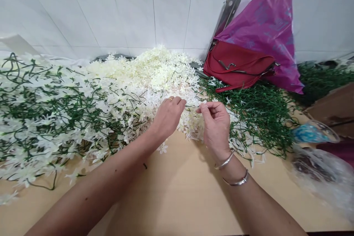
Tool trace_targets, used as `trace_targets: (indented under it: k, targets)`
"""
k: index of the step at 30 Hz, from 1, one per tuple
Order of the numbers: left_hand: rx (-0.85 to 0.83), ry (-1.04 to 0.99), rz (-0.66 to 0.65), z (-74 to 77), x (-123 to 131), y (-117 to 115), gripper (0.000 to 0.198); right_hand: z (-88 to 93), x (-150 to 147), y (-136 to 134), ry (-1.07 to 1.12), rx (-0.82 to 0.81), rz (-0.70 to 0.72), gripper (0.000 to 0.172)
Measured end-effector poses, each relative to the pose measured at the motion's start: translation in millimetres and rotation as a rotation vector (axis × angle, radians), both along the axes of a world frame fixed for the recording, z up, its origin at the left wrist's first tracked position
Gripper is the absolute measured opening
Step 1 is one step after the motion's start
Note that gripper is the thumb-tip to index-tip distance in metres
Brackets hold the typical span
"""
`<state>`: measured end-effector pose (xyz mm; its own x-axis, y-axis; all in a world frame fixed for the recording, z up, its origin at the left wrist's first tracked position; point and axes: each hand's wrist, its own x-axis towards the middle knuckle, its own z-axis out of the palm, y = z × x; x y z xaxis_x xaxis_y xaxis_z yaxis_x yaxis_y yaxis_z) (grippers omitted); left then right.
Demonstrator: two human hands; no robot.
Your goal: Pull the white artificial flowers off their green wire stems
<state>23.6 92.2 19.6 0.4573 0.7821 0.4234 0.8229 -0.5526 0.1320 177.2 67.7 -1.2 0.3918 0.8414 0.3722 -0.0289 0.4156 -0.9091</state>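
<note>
My left hand (169, 117) hovers at the front of a heap of loose white artificial flower heads (160, 68), its fingers curled downward. What its fingertips grip, if anything, is hidden behind the hand. Just to the right, my right hand (218, 127) pinches a small white artificial flower (204, 102) between thumb and index finger, with the other fingers folded in. Green plastic stems (257, 114) are piled to the right of that hand. A broad pile of white flowers on green stems (69, 107) spreads out on the left.
Behind the stems, a red handbag (240, 64) and a purple plastic bag (265, 29) lean by the tiled wall (132, 11). A clear plastic bag (329, 177) and a cardboard box (334, 108) are at the right of the wooden table (177, 191).
</note>
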Motion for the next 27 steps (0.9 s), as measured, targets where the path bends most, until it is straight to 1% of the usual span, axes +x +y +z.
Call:
trace_targets:
  k: [2,4,6,8,9,10,12,14,15,17,19,23,25,27]
  targets:
    - [-0.009,-0.017,0.024,0.9,-2,7,0.028,-1.7,1,1,-0.002,-0.01,0.005,0.019]
    - [0.005,-0.065,0.062,3.6,-9,9,0.03,-2.7,1,2,-0.01,-0.02,0.01,0.019]
    - [0.031,-0.13,0.114,8.0,-18,4,0.032,-2.5,2,1,-0.021,-0.021,0.017,0.018]
    - [0.0,-0.295,0.161,12.7,-26,-5,0.032,-0.9,1,-1,-0.037,-0.022,0.038,0.017]
    - [-0.077,-0.452,0.174,14.6,-30,-12,0.03,0.4,0,-2,-0.045,-0.023,0.06,0.016]
    - [-0.19,-0.63,0.185,15.9,-34,-19,0.029,1.9,0,-4,-0.055,-0.022,0.091,0.015]
    - [-0.453,-0.934,0.178,16.2,-40,-35,0.032,5.7,-2,-8,-0.071,-0.006,0.174,0.014]
    - [-0.637,-1.106,0.141,13.6,-44,-50,0.038,9.5,-5,-12,-0.076,0.001,0.284,0.014]
    - [-0.695,-1.156,0.123,11.7,-46,-58,0.04,11.1,-6,-14,-0.073,-0.006,0.345,0.014]
    - [-0.764,-1.219,0.11,7.6,-49,-70,0.042,12.9,-8,-17,-0.069,-0.047,0.478,0.013]
    - [-0.794,-1.25,0.116,4.3,-52,-80,0.039,12.5,-11,-19,-0.089,-0.099,0.563,0.013]
    - [-0.789,-1.227,0.142,-1.6,-52,-92,0.034,7.3,-15,-20,-0.126,-0.182,0.619,0.011]
    - [-0.772,-1.186,0.151,-6.1,-51,-95,0.032,4.6,-17,-21,-0.13,-0.181,0.643,0.011]
    - [-0.756,-1.158,0.125,-11.9,-49,-95,0.031,3.0,-20,-24,-0.164,-0.155,0.646,0.01]
